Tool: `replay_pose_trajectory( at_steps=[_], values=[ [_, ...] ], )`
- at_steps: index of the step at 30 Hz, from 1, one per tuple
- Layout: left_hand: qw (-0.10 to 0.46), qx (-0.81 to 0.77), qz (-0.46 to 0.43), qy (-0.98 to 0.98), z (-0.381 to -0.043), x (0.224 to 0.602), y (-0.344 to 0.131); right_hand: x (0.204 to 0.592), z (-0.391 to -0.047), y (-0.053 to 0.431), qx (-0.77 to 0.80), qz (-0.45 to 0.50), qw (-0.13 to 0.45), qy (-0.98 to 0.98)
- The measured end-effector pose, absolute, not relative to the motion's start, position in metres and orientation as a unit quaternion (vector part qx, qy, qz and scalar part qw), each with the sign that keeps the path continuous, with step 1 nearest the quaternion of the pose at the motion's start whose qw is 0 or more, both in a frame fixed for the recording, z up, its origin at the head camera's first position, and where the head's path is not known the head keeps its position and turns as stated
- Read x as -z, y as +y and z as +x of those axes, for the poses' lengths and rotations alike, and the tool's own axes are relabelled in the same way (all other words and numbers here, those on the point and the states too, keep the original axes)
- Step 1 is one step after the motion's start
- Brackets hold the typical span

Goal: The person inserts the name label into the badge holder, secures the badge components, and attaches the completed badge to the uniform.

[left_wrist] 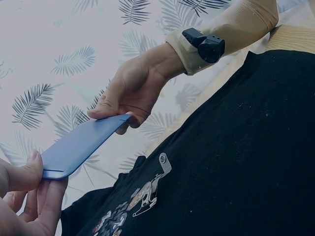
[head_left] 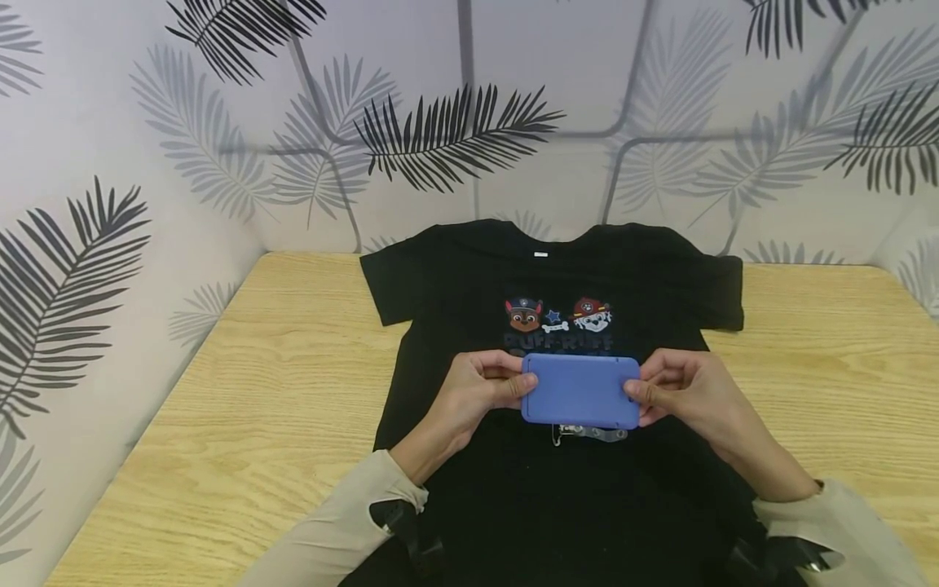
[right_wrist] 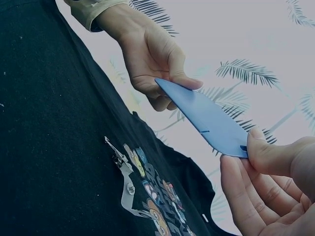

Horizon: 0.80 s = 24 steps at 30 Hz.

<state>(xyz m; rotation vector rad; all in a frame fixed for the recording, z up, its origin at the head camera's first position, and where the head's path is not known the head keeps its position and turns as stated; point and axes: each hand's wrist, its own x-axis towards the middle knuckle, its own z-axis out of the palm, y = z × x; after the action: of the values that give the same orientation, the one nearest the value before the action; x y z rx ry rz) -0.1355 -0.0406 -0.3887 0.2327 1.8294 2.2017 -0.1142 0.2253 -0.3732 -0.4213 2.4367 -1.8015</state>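
A flat blue plastic card holder (head_left: 579, 391) is held level above a black T-shirt (head_left: 455, 285). My left hand (head_left: 477, 387) pinches its left end between thumb and fingers. At the opposite end, my right hand (head_left: 678, 391) pinches it the same way, thumb on top. Small slits show near its corners in both wrist views. Below the holder, a metal badge clip (left_wrist: 151, 191) with a clear snap strap (right_wrist: 128, 191) lies on the shirt. The holder partly hides the shirt's printed lettering in the head view.
The T-shirt lies spread on a light wood table (head_left: 257, 367), with cartoon dog faces (head_left: 557, 316) printed on its chest. A wall covering (head_left: 469, 81) with leaf patterns rises behind and to the left of the table.
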Motion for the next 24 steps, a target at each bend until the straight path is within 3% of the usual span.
replay_pose_trajectory(
  at_steps=[24],
  values=[
    [0.170, -0.755, 0.082, 0.628, -0.1361, 0.3870, -0.0428, 0.3715, -0.1193, 0.2217, 0.553, -0.109, 0.025, 0.825]
  ],
)
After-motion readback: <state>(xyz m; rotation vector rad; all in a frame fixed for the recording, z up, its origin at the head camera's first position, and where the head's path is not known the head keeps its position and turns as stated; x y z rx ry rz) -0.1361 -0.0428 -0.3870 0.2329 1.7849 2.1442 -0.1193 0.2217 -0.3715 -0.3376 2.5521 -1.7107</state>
